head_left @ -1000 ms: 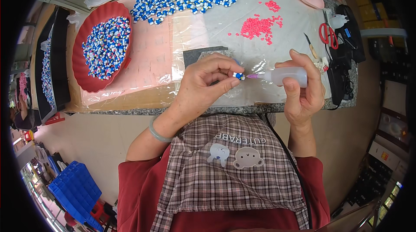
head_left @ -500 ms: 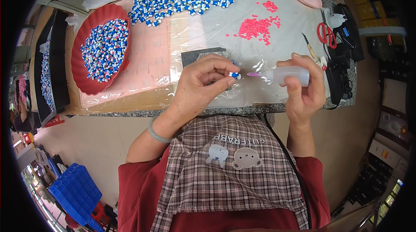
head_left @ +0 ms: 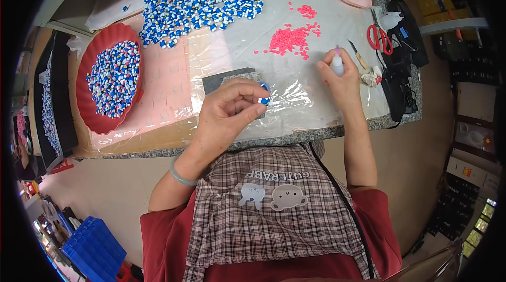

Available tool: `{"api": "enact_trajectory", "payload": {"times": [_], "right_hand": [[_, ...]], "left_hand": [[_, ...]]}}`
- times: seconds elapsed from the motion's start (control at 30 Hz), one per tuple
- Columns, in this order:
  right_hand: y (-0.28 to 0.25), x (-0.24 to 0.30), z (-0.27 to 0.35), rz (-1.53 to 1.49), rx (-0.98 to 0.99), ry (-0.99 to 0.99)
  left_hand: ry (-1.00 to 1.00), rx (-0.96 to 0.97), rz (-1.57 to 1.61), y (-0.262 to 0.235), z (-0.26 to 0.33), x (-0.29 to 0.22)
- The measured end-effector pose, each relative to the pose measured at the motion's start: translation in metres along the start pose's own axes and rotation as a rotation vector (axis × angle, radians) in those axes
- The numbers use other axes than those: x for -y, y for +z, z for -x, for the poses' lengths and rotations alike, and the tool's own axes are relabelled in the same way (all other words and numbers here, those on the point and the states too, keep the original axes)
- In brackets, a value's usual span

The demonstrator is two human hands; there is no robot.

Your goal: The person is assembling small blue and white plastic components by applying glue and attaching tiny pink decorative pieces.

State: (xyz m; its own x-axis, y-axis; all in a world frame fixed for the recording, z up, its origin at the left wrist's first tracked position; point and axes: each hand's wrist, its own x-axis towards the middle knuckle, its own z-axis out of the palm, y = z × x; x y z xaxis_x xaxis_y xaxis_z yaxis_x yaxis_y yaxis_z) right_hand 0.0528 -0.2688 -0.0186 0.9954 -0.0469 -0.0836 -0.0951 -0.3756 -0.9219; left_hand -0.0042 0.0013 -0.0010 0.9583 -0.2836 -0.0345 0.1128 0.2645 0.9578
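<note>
- Pinching a small blue-and-white bead-like piece (head_left: pixel 263 100) between thumb and fingertips, the left hand (head_left: pixel 229 111) hovers at the centre of the frame, closed on the piece just above the clear plastic sheet (head_left: pixel 295 92) that covers the worktop.
- Off to the right of centre, the right hand (head_left: pixel 342 79) is wrapped around a small white squeeze bottle with a purple nozzle (head_left: pixel 337 63); the bottle stands nearly upright, its long axis running up the frame and its tip pointing toward the upper edge.
- The held piece lies to the left of and slightly below the bottle, the two hands well apart; the nozzle points away from the piece rather than at it, and the left hand is the nearer one, since it already grips it.
- A dark grey square pad (head_left: pixel 226 79) shows just above the left hand.
- A heap of small pink pellets (head_left: pixel 290 40) lies above the gap between the hands.
- A long spread of blue-and-white pieces (head_left: pixel 195 11) fills the upper left, and a red scalloped plastic tray (head_left: pixel 89 108) full of the same pieces sits at the left.
- Red-handled scissors (head_left: pixel 378 37) rest at the upper right.
</note>
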Motion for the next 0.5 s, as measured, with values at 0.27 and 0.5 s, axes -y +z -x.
{"api": "enact_trajectory", "payload": {"times": [0.27,0.5], "right_hand": [[0.012,0.012,-0.014,0.539,0.005,-0.447],[0.009,0.018,-0.012,0.591,0.122,-0.471]], "left_hand": [[-0.004,-0.003,-0.005,-0.001,0.0,0.001],[-0.018,0.009,0.003,-0.002,0.001,0.001]]}}
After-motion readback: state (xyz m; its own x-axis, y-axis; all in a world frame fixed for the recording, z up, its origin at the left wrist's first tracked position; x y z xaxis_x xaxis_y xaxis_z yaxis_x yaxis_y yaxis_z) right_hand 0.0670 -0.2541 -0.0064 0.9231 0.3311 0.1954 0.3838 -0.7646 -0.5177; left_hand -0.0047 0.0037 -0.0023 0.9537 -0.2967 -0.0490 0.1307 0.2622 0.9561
